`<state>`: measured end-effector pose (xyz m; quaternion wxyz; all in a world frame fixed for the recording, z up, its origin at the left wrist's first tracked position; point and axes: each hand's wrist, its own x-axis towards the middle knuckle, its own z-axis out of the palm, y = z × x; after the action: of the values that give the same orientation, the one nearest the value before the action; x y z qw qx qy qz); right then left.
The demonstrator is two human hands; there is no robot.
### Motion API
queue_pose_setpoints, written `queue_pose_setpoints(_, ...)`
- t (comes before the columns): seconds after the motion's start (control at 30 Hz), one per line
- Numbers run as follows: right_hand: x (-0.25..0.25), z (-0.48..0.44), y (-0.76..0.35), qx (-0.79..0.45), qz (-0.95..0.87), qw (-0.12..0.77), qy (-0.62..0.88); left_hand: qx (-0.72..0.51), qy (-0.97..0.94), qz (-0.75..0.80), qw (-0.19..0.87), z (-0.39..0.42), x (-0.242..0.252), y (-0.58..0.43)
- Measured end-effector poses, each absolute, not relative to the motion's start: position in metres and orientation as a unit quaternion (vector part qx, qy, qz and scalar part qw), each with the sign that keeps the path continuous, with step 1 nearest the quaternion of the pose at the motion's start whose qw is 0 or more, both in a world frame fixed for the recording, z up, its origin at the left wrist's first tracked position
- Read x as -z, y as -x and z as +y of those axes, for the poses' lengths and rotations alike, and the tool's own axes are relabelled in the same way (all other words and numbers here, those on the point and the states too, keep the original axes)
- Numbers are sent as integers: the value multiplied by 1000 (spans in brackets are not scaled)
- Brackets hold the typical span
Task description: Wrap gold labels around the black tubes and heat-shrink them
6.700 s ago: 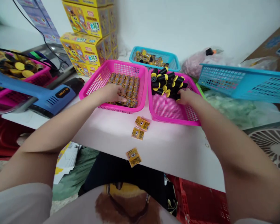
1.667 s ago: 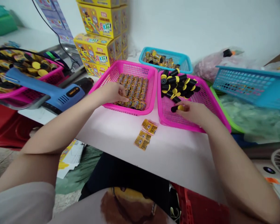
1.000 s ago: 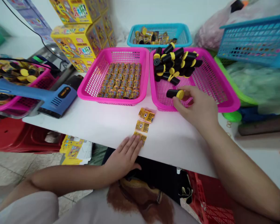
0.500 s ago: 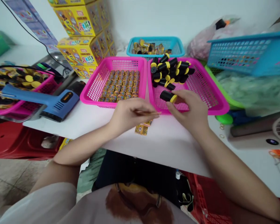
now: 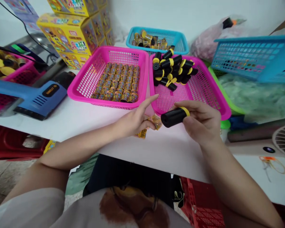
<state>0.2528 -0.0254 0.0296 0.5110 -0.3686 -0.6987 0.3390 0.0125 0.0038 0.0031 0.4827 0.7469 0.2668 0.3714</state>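
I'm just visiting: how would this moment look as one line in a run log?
right hand: holds black tube with yellow band | left hand: open, near yellow printed packets | pink basket: more tubes

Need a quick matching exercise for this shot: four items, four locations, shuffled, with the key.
Items:
1. Black tube with yellow end
2. Gold-labelled cans
3. Blue heat gun
4. Yellow printed cartons

Locations:
A. Stacked by the wall
B. Lying on the white table
C. Held in the right hand
D. In rows in a pink basket

Pairs: 1-C, 2-D, 3-B, 4-A
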Motion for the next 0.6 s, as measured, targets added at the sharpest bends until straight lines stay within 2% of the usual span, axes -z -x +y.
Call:
queue_pose_setpoints(0.17, -40, -31, -250, -259, -767, 486, 330, -340, -755, 248, 503, 5, -8, -13)
queue_pose_setpoints(0.3, -40, -30, -250, -169, -775, 483, 370, -355, -742, 287, 491, 2, -4, -10)
queue_pose_setpoints(0.43, -35, -29, -250, -156, -788, 473, 363, -428, -740, 317, 411, 2, 0, -10)
queue_pose_setpoints(0.6, -36, -30, -246, -92, -824, 460, 318, -494, -779, 253, 292, 9, 8, -13)
